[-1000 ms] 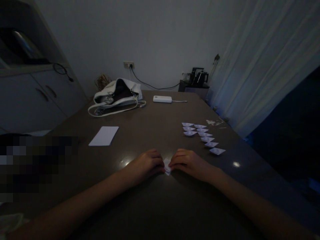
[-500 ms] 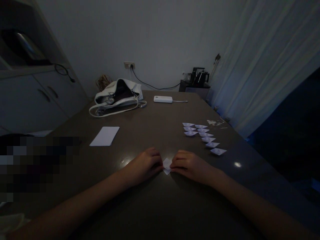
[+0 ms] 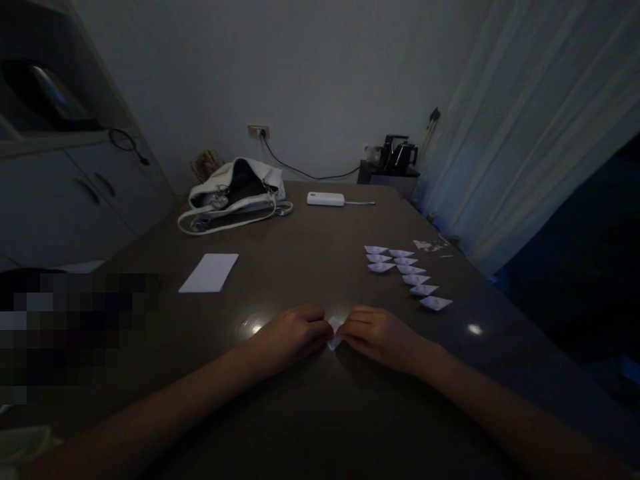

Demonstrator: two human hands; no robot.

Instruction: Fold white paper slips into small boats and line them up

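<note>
A small folded piece of white paper (image 3: 333, 333) lies on the dark table (image 3: 310, 413) in front of me. My left hand (image 3: 293, 333) pinches its left side and my right hand (image 3: 377, 332) pinches its right side, fingertips almost meeting. Most of the paper is hidden by my fingers. To the right, several small white paper boats (image 3: 407, 275) sit in rows on the table.
A flat white sheet (image 3: 209, 272) lies to the left. A white handbag (image 3: 234, 192) and a white power bank (image 3: 325, 199) with a cable sit at the far end. Paper scraps (image 3: 429, 245) lie near the right edge, by a curtain (image 3: 525, 133). A cabinet (image 3: 60, 187) stands left.
My fingertips have closed in on the paper, so less of it shows than half a second ago. Both hands stay in the same spot.
</note>
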